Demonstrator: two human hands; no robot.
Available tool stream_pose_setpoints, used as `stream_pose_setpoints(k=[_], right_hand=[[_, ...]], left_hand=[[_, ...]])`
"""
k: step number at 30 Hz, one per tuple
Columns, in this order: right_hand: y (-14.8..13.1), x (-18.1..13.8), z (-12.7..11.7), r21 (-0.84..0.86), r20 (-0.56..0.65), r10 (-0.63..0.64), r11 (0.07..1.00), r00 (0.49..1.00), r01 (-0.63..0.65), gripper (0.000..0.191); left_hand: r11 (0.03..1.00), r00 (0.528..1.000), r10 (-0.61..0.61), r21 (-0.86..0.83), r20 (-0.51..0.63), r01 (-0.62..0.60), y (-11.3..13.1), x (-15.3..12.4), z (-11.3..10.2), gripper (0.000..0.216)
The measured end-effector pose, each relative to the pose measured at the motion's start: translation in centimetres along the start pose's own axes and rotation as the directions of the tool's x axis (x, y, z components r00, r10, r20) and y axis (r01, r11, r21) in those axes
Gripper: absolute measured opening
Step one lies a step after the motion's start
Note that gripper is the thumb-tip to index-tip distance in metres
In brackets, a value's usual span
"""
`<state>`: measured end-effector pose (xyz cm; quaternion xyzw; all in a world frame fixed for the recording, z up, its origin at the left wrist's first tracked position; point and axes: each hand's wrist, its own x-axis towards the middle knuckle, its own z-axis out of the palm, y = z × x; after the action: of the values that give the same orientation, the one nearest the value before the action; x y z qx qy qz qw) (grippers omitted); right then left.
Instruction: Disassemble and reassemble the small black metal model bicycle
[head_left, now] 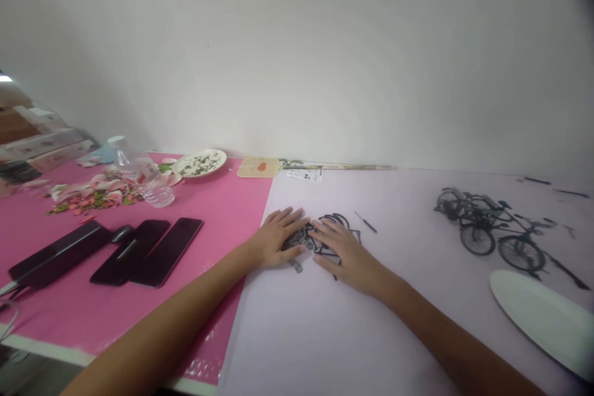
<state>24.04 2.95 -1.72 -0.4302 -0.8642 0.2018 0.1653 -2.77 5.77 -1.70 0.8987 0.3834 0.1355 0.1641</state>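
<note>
Both my hands rest over a small group of dark model bicycle parts [338, 219] on the pale sheet. My left hand [277, 241] lies flat with fingers spread, its fingertips over a small spoked wheel [297, 236]. From the other side, my right hand [344, 253] reaches in, also flat and spread, over thin dark frame pieces. The hands partly cover these parts. A small screwdriver [366, 223] lies just beyond my right hand. Farther right stand assembled black model bicycles [492, 229], close together.
A white oval plate [542, 315] sits at the right front. Left, on the pink cover [223, 223], lie two phones [167, 252], a long black device [60, 253], a clear bottle [148, 176] and scattered petals [99, 192]. A fly swatter [258, 167] lies along the wall near a plate [200, 163].
</note>
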Motion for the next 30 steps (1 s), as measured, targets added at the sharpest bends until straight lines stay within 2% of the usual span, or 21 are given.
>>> stream_pose_setpoints(k=[4,7,9,11,13,16,19,22,23,25,30], right_hand=[[-0.1,0.0,-0.1,0.016,-0.001,0.004,1.000,1.000,-0.004,0.055],[-0.1,0.0,-0.2,0.012,0.003,0.003,1.000,1.000,-0.003,0.054],[-0.2,-0.1,-0.3,0.009,0.013,0.012,1.000,1.000,-0.013,0.053],[-0.3,-0.1,-0.5,0.016,0.025,0.024,1.000,0.999,-0.024,0.053],[-0.5,-0.2,-0.6,0.027,0.029,0.031,0.999,0.999,-0.032,0.053],[-0.7,-0.2,-0.8,0.038,0.024,0.034,0.999,0.999,-0.035,0.052],[-0.8,-0.2,-0.8,0.047,0.021,0.029,0.998,0.999,-0.030,0.051],[-0.7,-0.2,-0.7,0.053,0.012,0.027,0.998,1.000,-0.028,0.050],[-0.7,-0.2,-0.7,0.053,0.009,0.026,0.998,1.000,-0.027,0.050],[-0.6,-0.2,-0.7,0.055,0.007,0.023,0.998,1.000,-0.023,0.049],[-0.6,-0.1,-0.6,0.053,0.011,0.023,0.998,1.000,-0.024,0.049]], left_hand=[[0.999,0.995,0.019,-0.036,-0.095,-0.022,0.0,-0.2,-0.5,0.066],[1.000,0.989,-0.013,-0.029,-0.148,0.008,-0.3,-0.2,-1.5,0.061],[0.996,0.985,-0.066,0.048,-0.160,0.075,-0.7,-0.3,-2.6,0.057],[0.968,0.971,-0.170,0.155,-0.169,0.196,-1.3,-0.9,-3.8,0.053],[0.903,0.929,-0.323,0.236,-0.180,0.360,-1.8,-2.4,-5.1,0.050],[0.774,0.840,-0.493,0.327,-0.227,0.543,-2.9,-6.5,-6.8,0.052],[0.585,0.703,-0.664,0.409,-0.253,0.700,-3.8,-11.2,-8.0,0.049],[0.435,0.531,-0.833,0.407,-0.158,0.803,-4.0,-14.4,-8.3,0.047],[0.412,0.512,-0.842,0.413,-0.167,0.812,-3.9,-14.9,-8.2,0.048],[0.399,0.522,-0.828,0.438,-0.205,0.806,-3.6,-15.3,-7.7,0.048],[0.358,0.491,-0.836,0.436,-0.244,0.826,-2.9,-14.3,-6.7,0.041]])
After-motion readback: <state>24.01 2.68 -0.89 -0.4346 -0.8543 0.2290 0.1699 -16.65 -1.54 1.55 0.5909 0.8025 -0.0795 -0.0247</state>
